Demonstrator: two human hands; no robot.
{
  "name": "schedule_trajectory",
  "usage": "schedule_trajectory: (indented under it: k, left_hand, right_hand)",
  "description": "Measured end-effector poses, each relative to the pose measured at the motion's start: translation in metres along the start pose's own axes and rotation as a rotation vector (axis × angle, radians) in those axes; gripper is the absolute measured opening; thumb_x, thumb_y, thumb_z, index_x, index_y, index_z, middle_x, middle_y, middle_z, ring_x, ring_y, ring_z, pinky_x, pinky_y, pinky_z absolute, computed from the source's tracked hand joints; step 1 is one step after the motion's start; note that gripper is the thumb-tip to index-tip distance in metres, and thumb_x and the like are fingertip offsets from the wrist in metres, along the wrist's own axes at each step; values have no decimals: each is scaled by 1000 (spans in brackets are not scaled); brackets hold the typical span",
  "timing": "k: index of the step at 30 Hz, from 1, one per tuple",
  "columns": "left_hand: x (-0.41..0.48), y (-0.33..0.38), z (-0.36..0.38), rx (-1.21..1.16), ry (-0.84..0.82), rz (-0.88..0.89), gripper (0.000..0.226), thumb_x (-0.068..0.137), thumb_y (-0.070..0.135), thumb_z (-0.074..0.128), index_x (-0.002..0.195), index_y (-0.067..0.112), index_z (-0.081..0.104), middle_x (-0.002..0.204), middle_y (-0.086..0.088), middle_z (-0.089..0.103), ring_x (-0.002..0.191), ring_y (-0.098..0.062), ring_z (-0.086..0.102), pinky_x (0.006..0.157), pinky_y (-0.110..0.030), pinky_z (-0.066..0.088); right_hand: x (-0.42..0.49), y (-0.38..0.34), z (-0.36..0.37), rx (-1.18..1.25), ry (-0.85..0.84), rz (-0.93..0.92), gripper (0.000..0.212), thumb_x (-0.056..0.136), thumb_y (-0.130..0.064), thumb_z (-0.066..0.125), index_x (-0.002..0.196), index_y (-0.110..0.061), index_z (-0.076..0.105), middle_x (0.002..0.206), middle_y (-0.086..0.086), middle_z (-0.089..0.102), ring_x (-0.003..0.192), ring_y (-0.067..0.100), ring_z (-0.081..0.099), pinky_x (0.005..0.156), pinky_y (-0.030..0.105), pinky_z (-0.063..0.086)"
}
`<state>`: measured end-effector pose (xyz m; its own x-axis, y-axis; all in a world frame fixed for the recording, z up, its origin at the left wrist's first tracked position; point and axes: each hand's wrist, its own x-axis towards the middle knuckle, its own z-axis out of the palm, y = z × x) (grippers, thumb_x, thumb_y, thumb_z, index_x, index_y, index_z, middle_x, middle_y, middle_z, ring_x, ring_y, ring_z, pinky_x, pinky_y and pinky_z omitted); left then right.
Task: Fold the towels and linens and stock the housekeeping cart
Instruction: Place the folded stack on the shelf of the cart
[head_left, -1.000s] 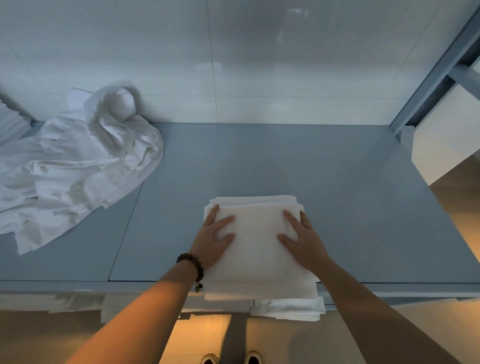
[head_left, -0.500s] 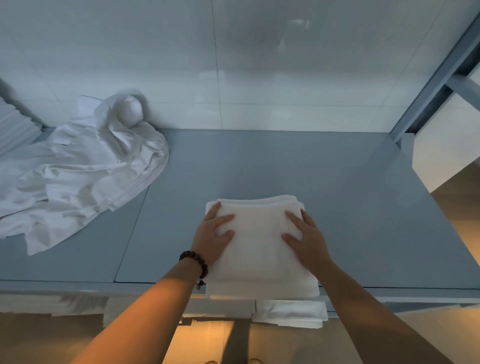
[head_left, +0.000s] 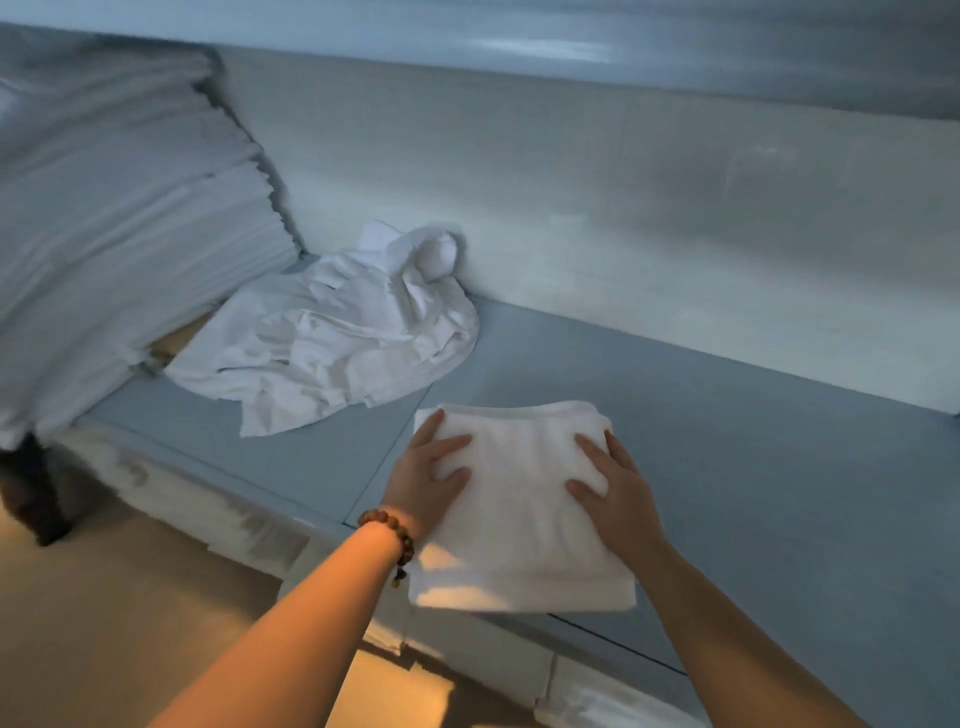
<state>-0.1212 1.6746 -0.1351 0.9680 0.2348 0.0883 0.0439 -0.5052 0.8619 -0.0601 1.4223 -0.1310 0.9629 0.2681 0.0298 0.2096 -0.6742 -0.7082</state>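
Grey shelf (head_left: 727, 467) runs along a pale wall (head_left: 623, 208), w/ tan floor (head_left: 104, 623) below. Towel (head_left: 519, 519), folded to a thick square, lies at the shelf's front edge, and its near-L corner hangs past the lip. Can't tell if the near edge rests on the shelf or is raised a bit.

L hand (head_left: 426, 483) lies flat on the towel's L side, fingers straight & spread, w/ a bead bracelet (head_left: 387, 525) on that wrist. R hand (head_left: 618, 499) mirrors it on the R side: flat, fingers splayed, nothing pinched or curled round.

Back-L, apart from the towel, is a crumpled linen heap (head_left: 337, 343), unfolded, bunched up against the wall. At far L stands a tall stack (head_left: 119, 234) of folded whites, blurred.

Judgement: the fold looks done. The step in hand is prob. pressing/squaring the bundle before it's carried off.

The towel should handle soft & light. It's several plies thick w/ no stiffness, so it'll sag, and the layers will fan open if it's lifted by one edge or the top ply only.

Best hold is both hands on opposite sides, fingers slid under the bottom ply, thumbs on top, clamping the full thickness. Terry isn't slippery, so modest squeeze should do. The overhanging corner gives the L fingers an easy way under.
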Motion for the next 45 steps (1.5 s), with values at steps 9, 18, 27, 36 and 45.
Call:
schedule_trajectory:
  k: [9, 18, 27, 36, 45]
  left_hand:
    - [-85, -46, -105, 66, 357, -184, 40, 86, 10, 67, 123, 27, 65, 152, 15, 27, 132, 4, 32, 98, -3, 26]
    - [-192, -89, -194, 67, 739, -472, 37, 88, 13, 68, 122, 27, 64, 151, 18, 26, 130, -1, 32, 104, -11, 25]
    - [-282, -129, -260, 34, 1038, -645, 36, 89, 13, 66, 120, 31, 62, 154, 15, 24, 140, -9, 27, 110, -20, 19]
    - [-351, -147, -331, 72, 1260, -821, 38, 91, 13, 64, 127, 23, 61, 157, 11, 21, 140, -9, 25, 100, -5, 11]
    - [-399, -168, -366, 5, 1549, -997, 40, 91, 14, 64, 129, 24, 60, 157, 15, 20, 139, -7, 26, 109, -19, 20]
  right_hand:
    - [25, -102, 101, 11, -287, -294, 59, 87, -16, 69, 141, -23, 46, 158, 6, 22, 142, 22, 27, 109, 26, 25]
    - [3, -225, 211, 113, -704, -513, 59, 89, -6, 63, 143, -13, 40, 152, 13, 32, 136, 17, 33, 101, 7, 25]
    - [-29, -327, 328, 5, -889, -839, 56, 90, -23, 65, 141, -32, 44, 159, 1, 17, 142, 21, 26, 107, 31, 27]
    - [-78, -434, 436, 24, -1078, -1054, 56, 89, -21, 67, 140, -30, 47, 158, 2, 19, 143, 21, 26, 109, 28, 23]
    - [-135, -515, 531, -11, -1298, -1282, 53, 91, -25, 64, 140, -33, 45, 159, 1, 18, 141, 22, 28, 107, 25, 24]
